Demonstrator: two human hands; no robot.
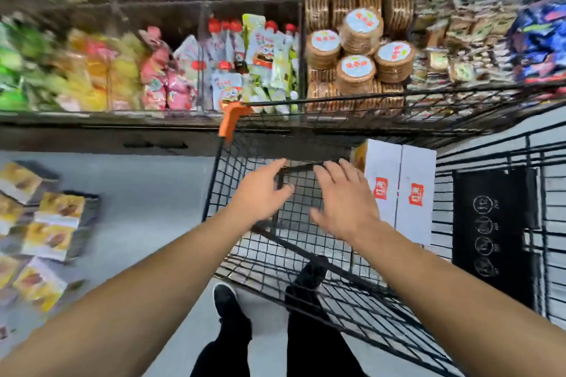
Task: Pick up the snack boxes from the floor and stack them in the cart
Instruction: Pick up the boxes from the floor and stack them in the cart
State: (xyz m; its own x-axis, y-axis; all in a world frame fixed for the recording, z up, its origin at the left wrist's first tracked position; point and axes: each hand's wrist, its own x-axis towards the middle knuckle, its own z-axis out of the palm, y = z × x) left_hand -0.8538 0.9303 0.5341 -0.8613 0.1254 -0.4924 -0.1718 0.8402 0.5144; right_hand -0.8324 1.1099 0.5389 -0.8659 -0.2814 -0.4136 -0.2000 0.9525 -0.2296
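Two white snack boxes [401, 190] with red logos stand side by side inside the black wire cart [232, 162], against its far right part. Both my hands hover over the cart's basket with fingers spread and nothing in them. My left hand [263, 193] is over the middle of the basket. My right hand [343, 199] is just left of the white boxes, not touching them. Several more snack boxes [55, 223] with yellow and white fronts lie on the grey floor at the left edge, blurred by motion.
Store shelves [183, 70] packed with snack bags, pouches and round biscuit packs [361, 52] run along the back. An orange corner piece [231, 119] caps the cart's rim. A black child-seat flap [496, 236] hangs at the cart's right. My legs and shoe [226, 300] stand beside the cart.
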